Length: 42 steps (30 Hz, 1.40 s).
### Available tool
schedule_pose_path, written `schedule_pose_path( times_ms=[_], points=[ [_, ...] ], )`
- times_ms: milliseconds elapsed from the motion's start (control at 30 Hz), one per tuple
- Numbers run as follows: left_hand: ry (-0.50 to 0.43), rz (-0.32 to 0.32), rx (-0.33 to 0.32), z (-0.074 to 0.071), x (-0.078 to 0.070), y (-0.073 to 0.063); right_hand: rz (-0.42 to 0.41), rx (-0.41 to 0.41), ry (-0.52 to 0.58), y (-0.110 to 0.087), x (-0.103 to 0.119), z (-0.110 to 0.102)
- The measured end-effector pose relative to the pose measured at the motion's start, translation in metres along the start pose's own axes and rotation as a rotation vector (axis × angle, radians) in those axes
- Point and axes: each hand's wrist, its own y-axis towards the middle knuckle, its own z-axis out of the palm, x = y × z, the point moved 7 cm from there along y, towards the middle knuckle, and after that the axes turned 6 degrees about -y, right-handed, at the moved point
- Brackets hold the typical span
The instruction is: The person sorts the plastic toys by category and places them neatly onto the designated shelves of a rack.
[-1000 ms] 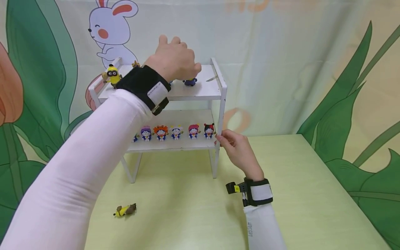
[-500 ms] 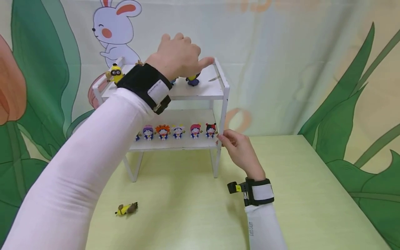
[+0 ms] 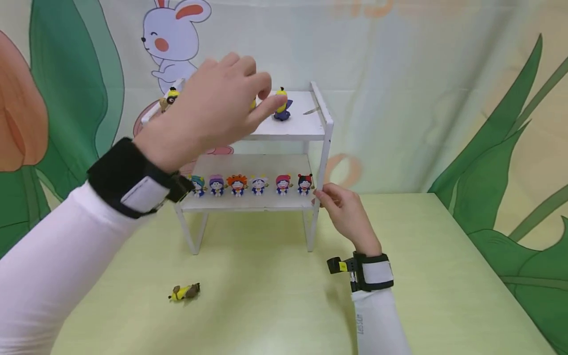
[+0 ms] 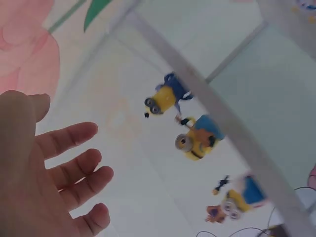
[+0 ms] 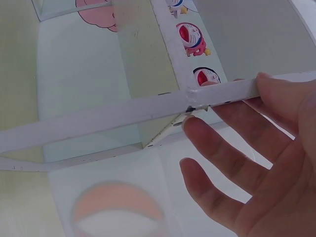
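My left hand (image 3: 222, 98) is raised in front of the top board of a white two-tier shelf (image 3: 290, 130). It holds nothing, and its fingers are spread and slightly bent in the left wrist view. Near it a yellow minion figure in dark blue (image 3: 282, 104) stands on the top board. The left wrist view shows a one-eyed minion (image 4: 197, 138) and another minion figure (image 4: 239, 202) in the same row. My right hand (image 3: 348, 212) grips the shelf's right front post (image 3: 323, 165) at the lower board, thumb and fingers on either side.
Several small blue-and-white cat figures in coloured hats (image 3: 237, 186) stand along the lower board. A yellow-and-brown minion figure (image 3: 184, 292) lies on the green table (image 3: 266, 305) at front left. A printed curtain (image 3: 390, 98) hangs behind.
My left hand has drawn back left and toward me from the top board, and the dark blue minion now shows beside it. The right hand keeps its grip on the post.
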Motion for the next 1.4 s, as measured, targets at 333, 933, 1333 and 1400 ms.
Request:
schedule_pose_path(
  times_ms=[333, 933, 1333, 1400],
  points=[
    [-0.127, 0.061, 0.027, 0.045, 0.027, -0.119, 0.000, -0.015, -0.022, 0.001, -0.002, -0.004],
    [-0.396, -0.390, 0.240, 0.186, 0.093, -0.247, 0.022, -0.024, -0.046, -0.002, -0.011, -0.015],
    [-0.547, -0.589, 0.527, 0.254, 0.094, -0.293, 0.038, -0.019, -0.033, -0.002, -0.013, -0.014],
    [-0.581, -0.595, 0.553, 0.261, 0.091, -0.296, 0.037, -0.020, -0.028, -0.002, -0.014, -0.013]
  ],
)
